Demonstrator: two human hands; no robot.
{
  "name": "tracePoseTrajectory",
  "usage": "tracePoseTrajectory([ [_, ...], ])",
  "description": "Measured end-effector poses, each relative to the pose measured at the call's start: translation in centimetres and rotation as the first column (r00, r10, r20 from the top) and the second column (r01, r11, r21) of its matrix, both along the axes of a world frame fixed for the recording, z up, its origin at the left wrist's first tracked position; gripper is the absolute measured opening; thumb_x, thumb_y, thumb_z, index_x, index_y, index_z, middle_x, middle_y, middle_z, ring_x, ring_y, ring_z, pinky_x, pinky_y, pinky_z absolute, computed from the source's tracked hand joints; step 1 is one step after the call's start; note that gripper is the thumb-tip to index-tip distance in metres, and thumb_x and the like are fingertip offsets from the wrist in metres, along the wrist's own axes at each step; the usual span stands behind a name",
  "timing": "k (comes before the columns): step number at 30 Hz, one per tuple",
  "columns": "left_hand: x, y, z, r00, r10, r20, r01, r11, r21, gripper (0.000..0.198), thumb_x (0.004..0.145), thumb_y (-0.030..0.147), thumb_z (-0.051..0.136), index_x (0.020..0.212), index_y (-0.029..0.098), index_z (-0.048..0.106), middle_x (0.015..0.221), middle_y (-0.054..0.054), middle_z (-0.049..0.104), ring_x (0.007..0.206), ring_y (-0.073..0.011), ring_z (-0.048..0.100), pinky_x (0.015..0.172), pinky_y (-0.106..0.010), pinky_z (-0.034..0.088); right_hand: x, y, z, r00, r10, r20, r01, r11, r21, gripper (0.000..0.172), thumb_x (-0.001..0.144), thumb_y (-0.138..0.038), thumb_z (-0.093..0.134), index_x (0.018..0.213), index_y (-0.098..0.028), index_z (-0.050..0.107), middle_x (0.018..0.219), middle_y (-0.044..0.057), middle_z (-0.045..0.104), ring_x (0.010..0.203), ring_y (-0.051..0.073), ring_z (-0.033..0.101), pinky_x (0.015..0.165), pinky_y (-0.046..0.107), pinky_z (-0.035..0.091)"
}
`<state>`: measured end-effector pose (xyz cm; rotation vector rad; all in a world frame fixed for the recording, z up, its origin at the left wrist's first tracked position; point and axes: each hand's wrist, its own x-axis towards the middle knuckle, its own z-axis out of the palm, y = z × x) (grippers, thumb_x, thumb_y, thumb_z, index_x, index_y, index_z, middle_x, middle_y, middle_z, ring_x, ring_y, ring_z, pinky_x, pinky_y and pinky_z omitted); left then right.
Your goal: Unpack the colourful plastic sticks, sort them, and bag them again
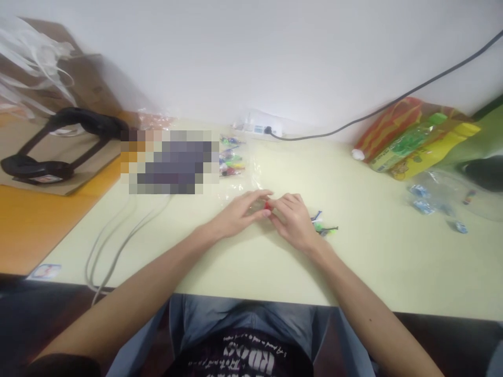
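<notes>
Near the middle of the table, my left hand (244,213) and my right hand (293,220) meet fingertip to fingertip. Between them shows a small red piece (268,204), too small and blurred to name. The bent fingers of my right hand pinch it. From the left, my thumb and forefinger close round it, with a gap behind their tips. Just right of my right hand lies a small pile of coloured plastic pieces (321,226), blue, green and black, partly hidden by that hand. Beyond my left hand, clear bags (231,163) hold similar bright pieces.
A pixelated dark object (173,162) sits left of the bags, white cables (118,256) trailing from it. At left is a black padded frame (63,141) on cardboard. A power strip (259,125) lies by the wall. Right are a green bottle (408,141) and blue-white wrappers (422,207).
</notes>
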<state>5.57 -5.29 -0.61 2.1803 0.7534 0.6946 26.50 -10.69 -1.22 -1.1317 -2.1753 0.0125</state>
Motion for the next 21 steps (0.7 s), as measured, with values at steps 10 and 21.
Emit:
tracePoseTrajectory([
  [10, -1.9, 1.8, 0.4, 0.979, 0.115, -0.168, -0.073, 0.969, 0.237, 0.045, 0.109, 0.042, 0.033, 0.147, 0.026, 0.051, 0.149, -0.005, 0.057, 0.139, -0.0222, 0.05, 0.126, -0.05, 0.024, -0.1, 0.0, 0.0, 0.999, 0.001, -0.043, -0.003, 0.998, -0.066, 0.015, 0.104, -0.022, 0.05, 0.114, -0.023, 0.061, 0.097, 0.007, 0.074, 0.09, 0.024, 0.065, 0.086, 0.041, 0.046],
  [21, 0.1, 0.6, 0.2, 0.995, 0.028, 0.094, -0.059, 0.937, 0.345, 0.024, 0.096, 0.039, 0.065, 0.112, 0.022, 0.069, 0.102, -0.004, 0.076, 0.094, -0.0195, 0.068, 0.105, -0.042, 0.045, -0.5, -0.8, 0.8, 0.963, -0.049, -0.263, 0.021, 0.994, -0.111, 0.023, 0.101, -0.02, 0.052, 0.123, -0.027, 0.054, 0.102, 0.006, 0.073, 0.097, 0.025, 0.069, 0.092, 0.042, 0.051],
])
